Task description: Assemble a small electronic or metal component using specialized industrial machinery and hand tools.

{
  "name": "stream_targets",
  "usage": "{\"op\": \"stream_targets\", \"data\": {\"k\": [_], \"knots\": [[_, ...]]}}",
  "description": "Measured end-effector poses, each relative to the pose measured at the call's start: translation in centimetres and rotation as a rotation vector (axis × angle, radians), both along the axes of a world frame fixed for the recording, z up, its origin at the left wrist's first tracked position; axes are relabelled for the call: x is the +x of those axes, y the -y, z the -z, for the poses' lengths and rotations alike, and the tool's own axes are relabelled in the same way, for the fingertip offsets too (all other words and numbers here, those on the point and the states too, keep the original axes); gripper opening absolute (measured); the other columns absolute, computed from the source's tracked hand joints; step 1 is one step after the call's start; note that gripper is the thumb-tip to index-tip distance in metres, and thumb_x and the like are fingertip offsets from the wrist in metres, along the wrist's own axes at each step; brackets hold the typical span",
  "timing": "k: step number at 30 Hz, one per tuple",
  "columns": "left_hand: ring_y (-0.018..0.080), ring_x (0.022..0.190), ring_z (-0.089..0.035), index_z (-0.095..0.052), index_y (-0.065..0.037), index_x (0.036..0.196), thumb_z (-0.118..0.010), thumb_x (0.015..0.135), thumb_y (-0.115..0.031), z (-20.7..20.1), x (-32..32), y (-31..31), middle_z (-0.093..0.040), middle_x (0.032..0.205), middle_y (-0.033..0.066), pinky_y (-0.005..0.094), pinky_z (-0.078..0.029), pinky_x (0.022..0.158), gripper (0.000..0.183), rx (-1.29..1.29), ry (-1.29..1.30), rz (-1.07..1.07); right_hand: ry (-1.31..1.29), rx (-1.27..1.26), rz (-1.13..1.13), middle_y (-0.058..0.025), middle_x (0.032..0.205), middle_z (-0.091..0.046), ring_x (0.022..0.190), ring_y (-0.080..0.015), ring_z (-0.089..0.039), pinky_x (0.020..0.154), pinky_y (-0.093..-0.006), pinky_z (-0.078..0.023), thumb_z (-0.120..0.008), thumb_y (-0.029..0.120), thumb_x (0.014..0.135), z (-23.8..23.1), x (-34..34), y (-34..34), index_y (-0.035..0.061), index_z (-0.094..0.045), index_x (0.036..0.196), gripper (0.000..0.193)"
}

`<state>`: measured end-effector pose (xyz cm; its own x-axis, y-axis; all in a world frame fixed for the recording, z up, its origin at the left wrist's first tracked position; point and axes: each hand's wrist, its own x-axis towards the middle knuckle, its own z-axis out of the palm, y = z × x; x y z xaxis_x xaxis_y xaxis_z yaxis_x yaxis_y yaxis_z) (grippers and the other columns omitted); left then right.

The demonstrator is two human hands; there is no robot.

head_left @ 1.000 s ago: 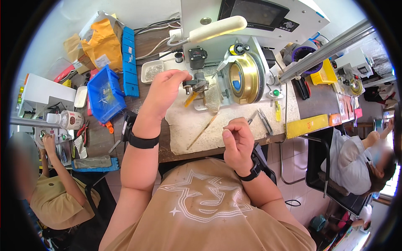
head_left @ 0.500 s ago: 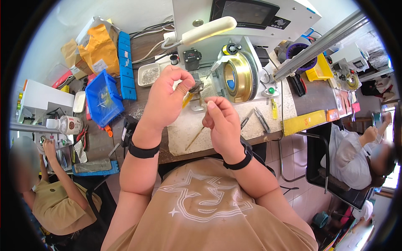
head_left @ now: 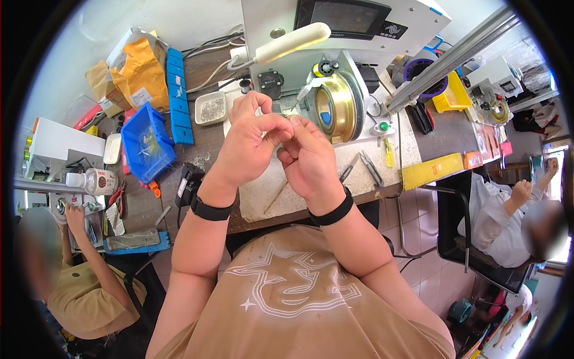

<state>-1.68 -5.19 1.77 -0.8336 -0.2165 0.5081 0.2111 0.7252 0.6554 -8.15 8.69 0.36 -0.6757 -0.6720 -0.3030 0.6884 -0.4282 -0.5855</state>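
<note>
My left hand (head_left: 250, 146) and my right hand (head_left: 310, 158) meet over the near side of a bench machine, fingertips pinched together and touching. Whatever they hold between them is too small or too hidden to make out. Just beyond the fingers is the machine's gold-coloured wheel (head_left: 332, 112), with a small yellow-and-black spool (head_left: 326, 69) above it. Beneath my hands lies a pale, worn work board (head_left: 365, 161). On it rest a thin brown stick (head_left: 275, 197), tweezers (head_left: 372, 170) and a slim dark-handled tool (head_left: 348, 170) near my right wrist.
A white lamp (head_left: 293, 43) reaches over the machine. Left of it stand a white dish of small bits (head_left: 211, 108), a blue bin (head_left: 145, 143) and a blue rack (head_left: 179, 96). A yellow strip (head_left: 433, 171) lies rightward. Co-workers sit on both sides.
My hands have come together at the fingertips; they were apart, with a dark object and something yellow at the left fingers. My right hand has turned and moved slightly up. The view has shifted a little.
</note>
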Motion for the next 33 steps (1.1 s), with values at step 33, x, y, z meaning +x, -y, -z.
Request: {"op": "stream_targets", "data": {"k": [33], "knots": [[0.0244,0.097,-0.062,-0.075,-0.009,0.095,-0.079,0.084,-0.01,-2.8,0.0,1.9,-0.066,0.1,0.0044,0.0388,-0.043,0.094,0.011,-0.278,-0.069,-0.099,-0.034,0.077,0.14,0.0082,0.067,-0.039,0.056,-0.0046,-0.032,0.053,-0.0245,-0.03,-0.062,0.019,0.106,2.6,1.3,-0.8,0.0082,-0.059,0.105,0.011]]}}
